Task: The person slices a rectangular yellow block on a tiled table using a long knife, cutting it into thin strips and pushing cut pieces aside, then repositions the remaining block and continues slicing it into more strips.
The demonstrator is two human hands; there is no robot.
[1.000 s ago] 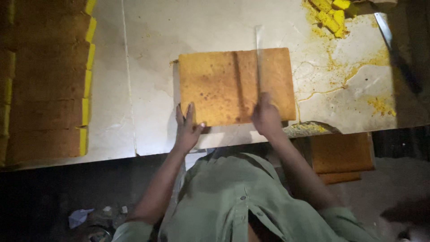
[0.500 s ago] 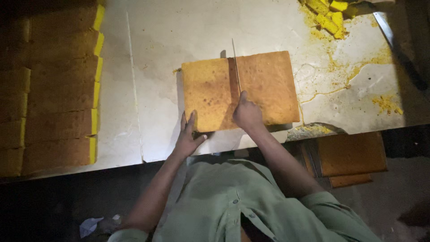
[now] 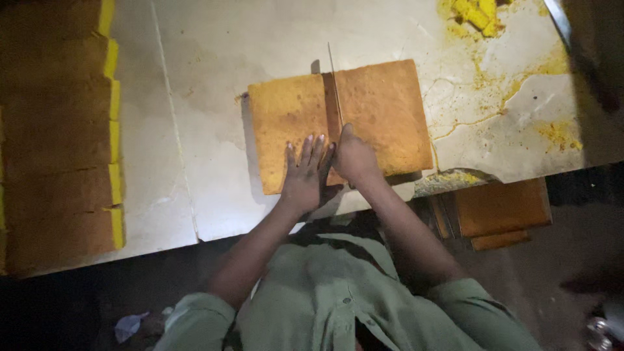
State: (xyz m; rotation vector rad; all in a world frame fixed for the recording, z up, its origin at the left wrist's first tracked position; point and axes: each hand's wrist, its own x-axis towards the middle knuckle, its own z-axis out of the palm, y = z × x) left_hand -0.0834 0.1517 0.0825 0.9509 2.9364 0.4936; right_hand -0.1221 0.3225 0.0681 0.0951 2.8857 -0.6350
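Note:
A flat rectangular sheet of brown sponge cake (image 3: pixel 383 107) lies on the pale worktop (image 3: pixel 214 78). My right hand (image 3: pixel 354 159) grips the handle of a long knife (image 3: pixel 335 84) whose thin blade stands across the middle of the cake, pointing away from me. My left hand (image 3: pixel 304 172) lies flat, fingers apart, on the cake's near left part, right beside the blade.
A column of brown cake slabs with yellow edges (image 3: pixel 62 136) fills the left of the worktop. Yellow cake scraps (image 3: pixel 478 13) and crumbs lie at the far right. More brown sheets (image 3: pixel 500 208) sit on a lower shelf at the right.
The knife and my right hand have moved left from the cake's right part to its middle. My left hand has slid from the near edge onto the cake.

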